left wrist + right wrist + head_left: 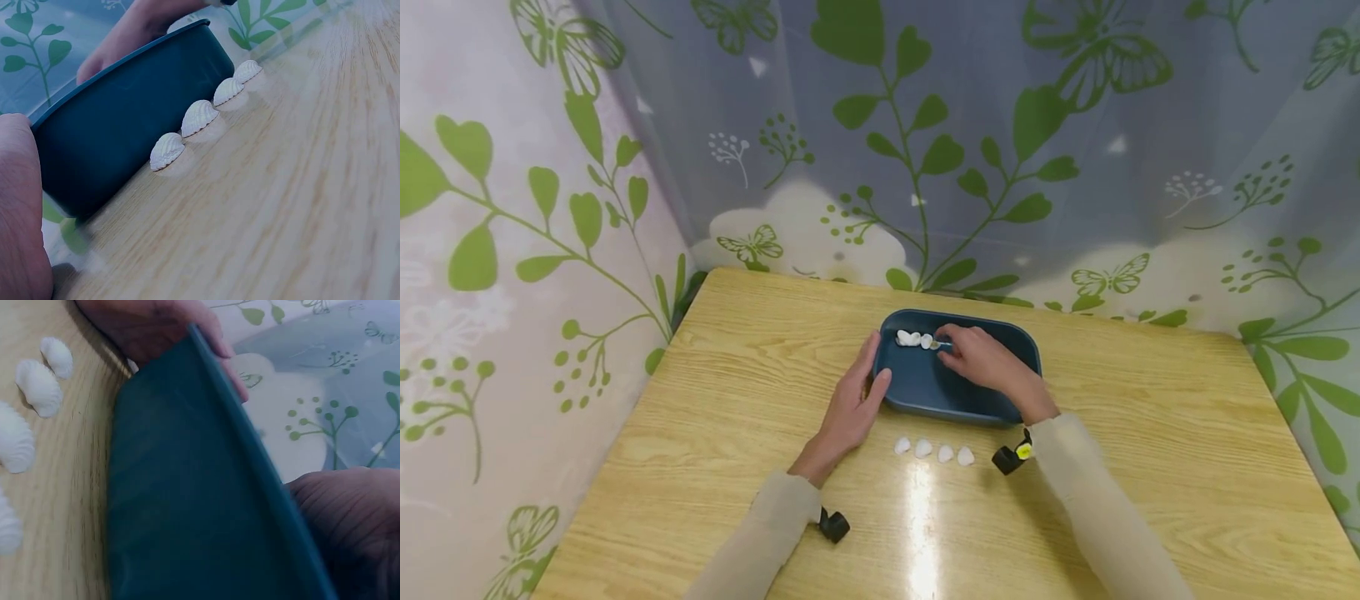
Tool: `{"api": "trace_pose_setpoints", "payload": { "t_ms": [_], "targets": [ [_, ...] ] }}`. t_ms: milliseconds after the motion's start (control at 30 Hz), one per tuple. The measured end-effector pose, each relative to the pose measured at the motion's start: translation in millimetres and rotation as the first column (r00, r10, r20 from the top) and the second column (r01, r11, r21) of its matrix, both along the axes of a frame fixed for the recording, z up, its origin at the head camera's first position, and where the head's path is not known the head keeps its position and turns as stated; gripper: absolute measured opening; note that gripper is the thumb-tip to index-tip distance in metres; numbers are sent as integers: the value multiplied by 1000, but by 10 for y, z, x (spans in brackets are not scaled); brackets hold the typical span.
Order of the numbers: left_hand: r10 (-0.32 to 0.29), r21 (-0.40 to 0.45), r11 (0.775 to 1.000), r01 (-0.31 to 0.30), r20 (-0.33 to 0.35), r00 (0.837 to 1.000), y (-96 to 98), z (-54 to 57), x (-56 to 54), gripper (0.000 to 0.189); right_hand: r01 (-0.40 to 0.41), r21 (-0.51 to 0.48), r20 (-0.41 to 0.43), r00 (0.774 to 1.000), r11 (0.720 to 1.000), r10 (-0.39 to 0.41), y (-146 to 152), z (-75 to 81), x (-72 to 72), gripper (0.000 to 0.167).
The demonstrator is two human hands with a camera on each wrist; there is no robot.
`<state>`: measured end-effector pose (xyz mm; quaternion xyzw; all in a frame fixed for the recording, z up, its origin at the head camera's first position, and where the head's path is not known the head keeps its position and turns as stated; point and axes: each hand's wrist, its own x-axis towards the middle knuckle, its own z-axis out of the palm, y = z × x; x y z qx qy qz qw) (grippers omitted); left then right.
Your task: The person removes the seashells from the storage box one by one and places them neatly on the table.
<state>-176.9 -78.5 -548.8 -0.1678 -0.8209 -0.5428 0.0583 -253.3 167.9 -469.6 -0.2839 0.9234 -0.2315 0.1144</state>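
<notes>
"Seashells (pixel 908 339), in which place, please?"

"Several inside the blue tray (pixel 917 379), in a short row toward ten o'clock from its middle; too close together for a sure count. Also four loose shells (pixel 922 448) on the wooden table (pixel 1150 417), in a line at six o'clock from the tray, a little toward seven, near its wall."

"And of what look?"

"White and ribbed for the loose ones, rounded backs upward, visible well from the left wrist."

"Right hand (pixel 981 360)?"

"Over the rim from four o'clock, with fingers bent, at the three o'clock end of the row inside. About the grip, impossible to tell: perhaps pinching a shell, perhaps only near to one."

"Left hand (pixel 850 404)?"

"Not clenched. Resting against the nine o'clock end of the tray, fingers almost straight, thumb toward eight o'clock."

"And around?"

"Beige sleeves (pixel 1075 467) on both arms, a small black device (pixel 833 527) at each wrist. At twelve o'clock, beyond the table, a hanging cloth (pixel 962 208) with green leaves and butterflies."
</notes>
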Motion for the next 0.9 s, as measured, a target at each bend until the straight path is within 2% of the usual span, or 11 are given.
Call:
{"api": "trace_pose_setpoints", "payload": {
  "t_ms": [167,333,633,900],
  "targets": [
    [1,-1,1000,-1,10,1000,-7,-9,-2,64,3,13,44,999,1000,-3,-63,-111,-114,42],
    [-11,4,1000,11,3,1000,-3,-11,-7,64,8,22,58,998,1000,-10,-97,-170,-154,40],
    [-3,11,1000,3,0,1000,-3,2,-6,63,-3,21,69,998,1000,1,-143,-172,-145,38],
    [-12,8,1000,12,0,1000,2,2,-3,63,-51,-13,50,997,999,52,-139,-167,-106,23]
  ]
}}
